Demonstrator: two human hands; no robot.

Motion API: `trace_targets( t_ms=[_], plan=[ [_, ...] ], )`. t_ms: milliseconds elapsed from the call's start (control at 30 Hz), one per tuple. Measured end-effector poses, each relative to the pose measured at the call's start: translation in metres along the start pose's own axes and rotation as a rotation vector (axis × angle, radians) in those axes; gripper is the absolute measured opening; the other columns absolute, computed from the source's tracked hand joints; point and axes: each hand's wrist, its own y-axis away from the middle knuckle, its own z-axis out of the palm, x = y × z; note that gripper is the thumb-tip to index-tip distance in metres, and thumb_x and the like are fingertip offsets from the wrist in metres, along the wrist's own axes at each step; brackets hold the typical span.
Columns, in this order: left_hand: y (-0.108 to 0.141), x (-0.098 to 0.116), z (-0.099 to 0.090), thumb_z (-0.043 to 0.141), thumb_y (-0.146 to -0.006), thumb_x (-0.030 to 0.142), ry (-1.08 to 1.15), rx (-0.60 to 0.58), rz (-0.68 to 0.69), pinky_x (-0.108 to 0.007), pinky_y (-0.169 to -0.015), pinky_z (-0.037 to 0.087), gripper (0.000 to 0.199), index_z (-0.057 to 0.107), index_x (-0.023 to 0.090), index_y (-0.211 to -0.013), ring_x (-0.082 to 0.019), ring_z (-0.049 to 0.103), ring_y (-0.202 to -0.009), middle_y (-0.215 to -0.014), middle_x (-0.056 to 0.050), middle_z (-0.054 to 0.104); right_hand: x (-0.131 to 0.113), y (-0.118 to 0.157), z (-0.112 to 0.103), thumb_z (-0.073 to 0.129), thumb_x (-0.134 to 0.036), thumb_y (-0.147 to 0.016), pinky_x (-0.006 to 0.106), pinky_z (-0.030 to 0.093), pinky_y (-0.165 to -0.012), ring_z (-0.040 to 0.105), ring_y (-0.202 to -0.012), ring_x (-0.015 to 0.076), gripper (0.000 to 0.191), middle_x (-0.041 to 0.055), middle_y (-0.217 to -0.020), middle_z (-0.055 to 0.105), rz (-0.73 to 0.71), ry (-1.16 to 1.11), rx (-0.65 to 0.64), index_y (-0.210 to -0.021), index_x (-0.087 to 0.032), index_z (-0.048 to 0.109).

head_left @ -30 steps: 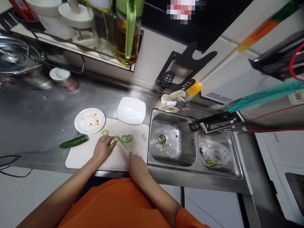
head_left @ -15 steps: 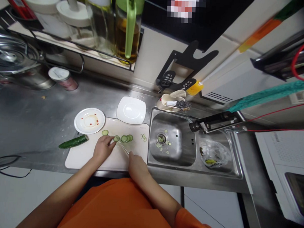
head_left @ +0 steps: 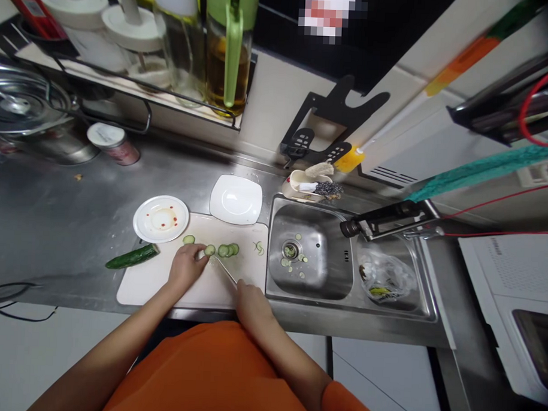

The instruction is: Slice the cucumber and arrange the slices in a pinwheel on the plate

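Note:
On the white cutting board [head_left: 163, 285], my left hand [head_left: 187, 266] is closed on a short piece of cucumber [head_left: 210, 250], its cut face toward the right. My right hand [head_left: 253, 303] grips a knife [head_left: 225, 268] whose blade points up and left, its tip close to that piece. Several cucumber slices [head_left: 228, 250] lie overlapped just right of the blade, and thin peel strips [head_left: 259, 248] lie further right. Another cut cucumber piece [head_left: 189, 240] rests above my left hand. A longer dark green cucumber [head_left: 132, 256] lies across the board's left edge.
Behind the board stand a round plate [head_left: 160, 233] with red bits and a white square plate [head_left: 235, 216]. At right is a steel sink [head_left: 329, 279] with scraps near its drain, and a plastic bag [head_left: 388, 278] in the second basin. A seasoning shelf [head_left: 196, 108] overhangs the back left.
My right hand has drawn slightly right and down, so the knife tip stands a little away from the cucumber piece. My left hand stays nearly in place.

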Motion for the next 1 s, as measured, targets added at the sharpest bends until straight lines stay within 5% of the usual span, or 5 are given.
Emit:
trace_targets(
  t_ms=[267, 500, 1000],
  plan=[
    [0.003, 0.011, -0.01, 0.053, -0.077, 0.038, 0.145, -0.053, -0.16, -0.025, -0.065, 0.043, 0.02, 0.064, 0.023, -0.084, -0.015, 0.06, -0.065, -0.071, 0.002, 0.067, 0.014, 0.006, 0.005, 0.035, 0.001, -0.08, 0.03, 0.047, -0.068, 0.064, -0.094, 0.0258, 0.036, 0.0134, -0.094, 0.066, 0.027, -0.006, -0.034, -0.108, -0.016, 0.052],
    [-0.003, -0.014, -0.026, 0.056, -0.074, 0.045, 0.166, 0.17, -0.379, -0.026, -0.068, 0.045, 0.03, 0.066, 0.019, -0.086, -0.017, 0.063, -0.073, -0.079, -0.003, 0.07, 0.015, 0.006, 0.005, 0.036, 0.0, -0.081, 0.028, 0.045, -0.069, 0.063, -0.095, 0.0245, 0.035, 0.0135, -0.095, 0.065, 0.022, -0.025, -0.048, -0.108, -0.016, 0.051],
    [-0.004, -0.023, -0.023, 0.044, -0.087, 0.038, -0.112, 0.188, -0.012, -0.031, -0.079, 0.045, 0.033, 0.07, 0.018, -0.093, -0.021, 0.061, -0.085, -0.091, -0.008, 0.069, 0.019, 0.01, 0.005, 0.034, 0.0, -0.082, 0.029, 0.047, -0.07, 0.064, -0.094, 0.0243, 0.036, 0.0126, -0.092, 0.066, 0.011, -0.006, -0.029, -0.109, -0.016, 0.052]
  ],
)
